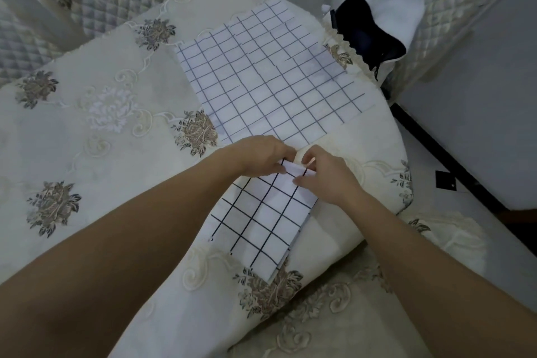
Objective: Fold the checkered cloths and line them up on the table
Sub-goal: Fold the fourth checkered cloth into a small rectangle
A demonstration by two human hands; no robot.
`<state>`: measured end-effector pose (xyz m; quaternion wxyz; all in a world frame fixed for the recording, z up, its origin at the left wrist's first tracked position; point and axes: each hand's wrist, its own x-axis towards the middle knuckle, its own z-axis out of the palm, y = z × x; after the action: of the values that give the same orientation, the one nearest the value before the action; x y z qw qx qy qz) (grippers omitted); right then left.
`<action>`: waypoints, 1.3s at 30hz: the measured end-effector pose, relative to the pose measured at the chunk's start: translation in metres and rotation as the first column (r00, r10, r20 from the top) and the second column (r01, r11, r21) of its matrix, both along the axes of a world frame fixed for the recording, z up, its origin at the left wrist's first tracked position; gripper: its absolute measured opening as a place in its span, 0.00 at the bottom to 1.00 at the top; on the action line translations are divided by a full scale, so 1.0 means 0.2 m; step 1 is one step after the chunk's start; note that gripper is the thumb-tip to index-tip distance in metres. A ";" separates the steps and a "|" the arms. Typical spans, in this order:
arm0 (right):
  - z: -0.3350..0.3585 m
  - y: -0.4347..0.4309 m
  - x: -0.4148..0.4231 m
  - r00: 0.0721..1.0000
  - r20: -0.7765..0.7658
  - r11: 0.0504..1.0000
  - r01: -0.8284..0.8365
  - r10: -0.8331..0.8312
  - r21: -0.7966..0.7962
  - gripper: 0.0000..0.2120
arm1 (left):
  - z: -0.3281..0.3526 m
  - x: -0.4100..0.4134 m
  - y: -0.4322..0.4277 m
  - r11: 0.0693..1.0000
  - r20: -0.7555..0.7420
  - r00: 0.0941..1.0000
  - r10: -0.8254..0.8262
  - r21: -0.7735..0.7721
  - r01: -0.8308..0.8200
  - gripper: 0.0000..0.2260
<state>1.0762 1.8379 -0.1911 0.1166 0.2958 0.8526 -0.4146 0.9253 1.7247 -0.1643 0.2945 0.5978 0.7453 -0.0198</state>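
- Head view shows the near checkered cloth [261, 221] lying on the table [87, 136], close to the front edge. It is already folded into a long strip with dark lines.
- The left hand [258, 155] has its fingers curled over the far end of this cloth. It looks to be pinching the edge there.
- The right hand [328, 177] sits just beside it and pinches the same far end. A small white flap stands up between the two hands.
- The other checkered cloths [261, 75] lie farther back on the table, spread flat. They do not touch the near one.
- I think the step now is to fold the far end of the near cloth back toward the person.
- To do it well, each hand should hold one corner, so the end lifts flat and does not twist.
- Bring the far end down until its edge meets the near edge, with the dark lines matching up.
- Then press the new fold flat with open fingers, from the middle out to the sides.
- Some layers peek out a bit on the right side near the bottom. Tuck them even so the cloth looks neat.
- The flowery table cover [197, 314] looks soft and has folds, so go slowly or it may bunch up underneath.
- A white and dark piece of clothing [386, 0] rests past the far right corner, out of the way.
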 end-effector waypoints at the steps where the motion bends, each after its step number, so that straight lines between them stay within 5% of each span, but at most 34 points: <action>1: 0.01 0.03 -0.01 0.999 0.024 1.000 -0.022 0.021 0.012 0.16 | 0.01 0.00 0.02 1.000 -0.012 1.000 0.022 0.013 -0.022 0.04; 4: 0.06 0.10 -0.04 0.993 0.063 0.992 -0.100 0.095 0.080 0.07 | 0.05 -0.02 0.06 0.997 -0.041 0.998 0.051 0.067 -0.048 0.05; 8: 0.12 0.14 -0.05 0.998 0.002 0.980 -0.065 0.066 0.189 0.12 | 0.13 -0.05 0.08 0.991 -0.042 0.997 0.070 0.115 -0.065 0.06; 11: 0.18 0.13 -0.04 0.996 -0.079 0.979 -0.015 0.031 0.201 0.06 | 0.17 -0.07 0.07 0.990 -0.069 0.995 0.066 0.130 -0.057 0.06; 15: 0.16 0.08 0.05 0.993 -0.114 0.990 0.050 -0.034 0.135 0.49 | 0.18 -0.07 0.05 0.984 -0.059 0.997 0.053 0.174 -0.042 0.06; 23: -0.04 0.03 0.19 0.986 -0.118 0.976 0.135 -0.116 0.169 0.62 | 0.10 -0.06 0.04 0.979 -0.029 0.999 0.036 0.201 -0.029 0.05; 27: -0.09 0.05 0.19 0.978 -0.171 0.976 0.147 -0.119 0.161 0.56 | 0.06 -0.06 0.07 0.979 -0.091 0.995 0.039 0.202 -0.020 0.05; 30: -0.10 0.09 0.14 0.953 -0.264 0.982 0.174 -0.149 0.071 0.37 | 0.05 -0.03 0.10 0.982 -0.190 0.981 0.032 0.191 0.005 0.08; 33: -0.11 0.14 0.07 0.947 -0.312 0.991 0.106 -0.076 0.080 0.16 | 0.00 -0.01 0.09 0.937 -0.384 0.920 0.076 0.343 0.066 0.12; 36: -0.10 0.17 0.02 0.958 -0.288 0.992 0.048 -0.012 0.116 0.05 | -0.01 0.15 -0.04 0.804 -0.313 0.924 0.222 0.594 0.008 0.12; 39: -0.09 0.20 -0.01 0.975 -0.222 0.987 0.017 0.020 0.162 0.04 | -0.07 0.39 -0.29 0.843 -0.242 0.970 -0.026 0.516 0.151 0.13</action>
<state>1.0739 1.8780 -0.2098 -0.0043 0.2554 0.8916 -0.3740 1.0025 1.6668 -0.1783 0.0300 0.6835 0.7216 0.1054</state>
